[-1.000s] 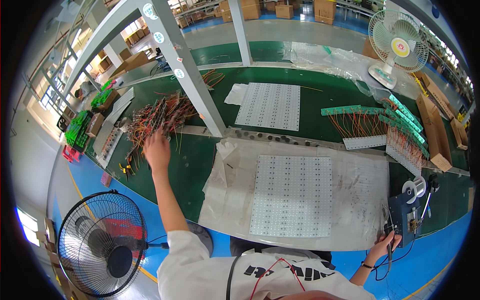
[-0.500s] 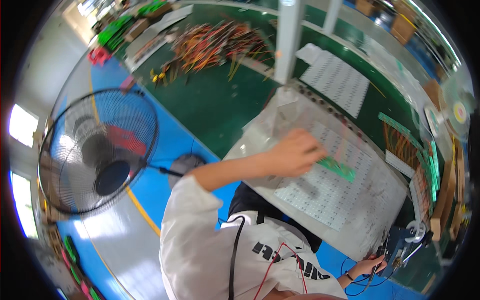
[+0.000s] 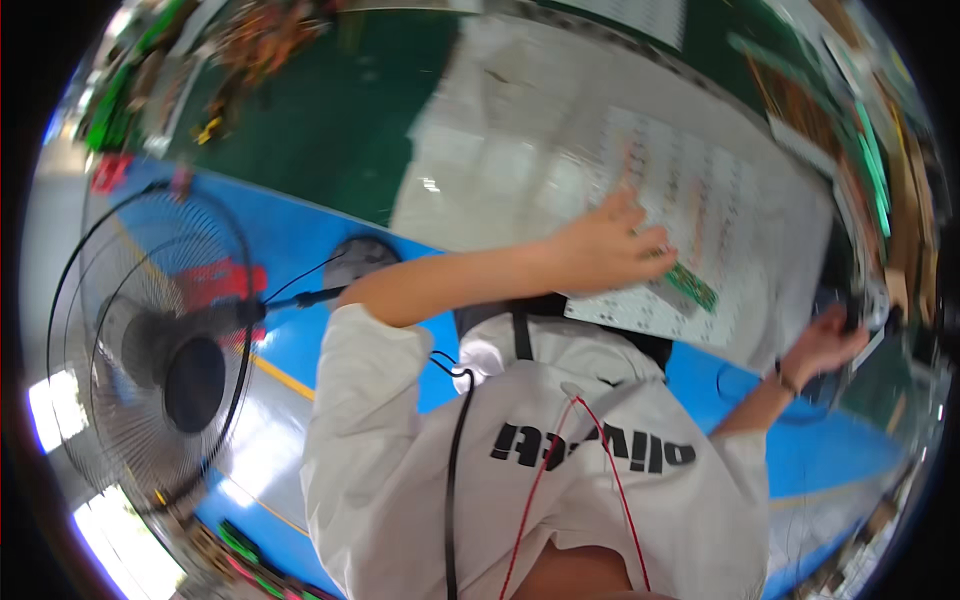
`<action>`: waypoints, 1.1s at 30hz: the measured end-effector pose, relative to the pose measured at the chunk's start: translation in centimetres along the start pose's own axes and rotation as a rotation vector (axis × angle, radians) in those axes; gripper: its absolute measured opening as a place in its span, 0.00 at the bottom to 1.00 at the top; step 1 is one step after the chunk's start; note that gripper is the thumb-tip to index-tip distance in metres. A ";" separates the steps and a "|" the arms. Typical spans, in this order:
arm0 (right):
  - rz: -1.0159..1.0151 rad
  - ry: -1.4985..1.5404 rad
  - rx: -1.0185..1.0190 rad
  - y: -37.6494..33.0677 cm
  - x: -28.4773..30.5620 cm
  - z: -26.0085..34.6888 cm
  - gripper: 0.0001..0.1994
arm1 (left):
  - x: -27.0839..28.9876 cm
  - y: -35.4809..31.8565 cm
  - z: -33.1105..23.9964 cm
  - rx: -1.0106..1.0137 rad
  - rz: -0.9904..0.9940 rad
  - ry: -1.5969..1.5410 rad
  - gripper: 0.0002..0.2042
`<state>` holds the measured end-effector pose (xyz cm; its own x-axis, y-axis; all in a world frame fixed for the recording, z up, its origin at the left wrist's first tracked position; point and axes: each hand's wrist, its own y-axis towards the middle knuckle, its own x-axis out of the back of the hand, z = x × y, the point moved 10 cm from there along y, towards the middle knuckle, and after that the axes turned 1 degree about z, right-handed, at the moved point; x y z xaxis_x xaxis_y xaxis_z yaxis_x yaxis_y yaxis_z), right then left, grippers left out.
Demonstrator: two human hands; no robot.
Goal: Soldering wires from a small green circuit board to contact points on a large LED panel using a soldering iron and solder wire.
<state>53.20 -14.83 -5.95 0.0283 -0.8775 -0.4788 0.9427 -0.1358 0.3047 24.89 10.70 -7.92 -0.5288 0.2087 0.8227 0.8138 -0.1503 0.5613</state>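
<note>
The picture is blurred by motion. My left hand lies on the near edge of a white panel board with rows of small parts. Its fingers are curled on a small green circuit strip that sticks out from under the fingertips. The board rests on a grey sheet spread over the green table. My right hand is at the table's right end, against a dark object. The blur hides whether it grips that object.
A standing fan is on the blue floor at my left, its cable running toward me. A heap of orange and red wires lies at the far left of the table. Green strips and boards line the right side.
The view has swung further down and right. My left hand has drawn back from the wire heap to the near edge of the white board, the green strip under its fingers.
</note>
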 end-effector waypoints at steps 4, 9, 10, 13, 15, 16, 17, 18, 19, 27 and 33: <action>0.212 0.095 -0.022 -1.1 -9.0 -0.2 0.13 | 2.7 2.1 2.1 -0.090 -0.015 0.090 0.20; 0.396 0.206 -0.103 -2.1 -14.3 -3.8 0.12 | 5.9 3.7 7.6 -0.150 0.060 -0.081 0.20; 0.377 0.197 -0.134 -2.6 -14.8 -4.6 0.12 | 5.5 3.8 8.8 -0.128 0.099 -0.144 0.22; 0.338 0.212 -0.175 -2.9 -14.8 -7.5 0.12 | 4.0 3.2 11.9 0.013 0.101 -0.410 0.18; 0.371 0.231 -0.222 -3.1 -14.7 -9.9 0.10 | 3.8 3.2 12.9 0.130 0.081 -0.464 0.17; 0.356 0.233 -0.226 -2.9 -14.2 -10.7 0.10 | 3.6 3.0 14.2 0.251 0.046 -0.515 0.16; 0.355 0.208 -0.225 -3.0 -14.4 -11.2 0.10 | 3.3 3.1 14.6 0.255 0.060 -0.508 0.16; 0.353 0.182 -0.225 -3.2 -14.6 -11.6 0.09 | 3.3 3.2 16.1 0.346 -0.019 -0.460 0.15; 0.345 0.190 -0.235 -3.4 -14.5 -11.8 0.09 | 3.5 3.0 17.5 0.436 -0.098 -0.410 0.15; 0.306 0.092 -0.331 -4.4 -13.9 -11.9 0.11 | 1.8 1.6 18.9 0.591 -0.015 -0.308 0.18; 0.313 0.169 -0.385 -3.6 -12.7 -13.2 0.09 | 5.0 -0.2 18.9 0.621 0.203 -0.310 0.17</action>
<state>53.88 2.86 -11.87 0.3517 -0.7582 -0.5490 0.9335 0.3277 0.1454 26.65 30.08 -5.64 -0.3346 0.5136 0.7901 0.9243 0.3423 0.1689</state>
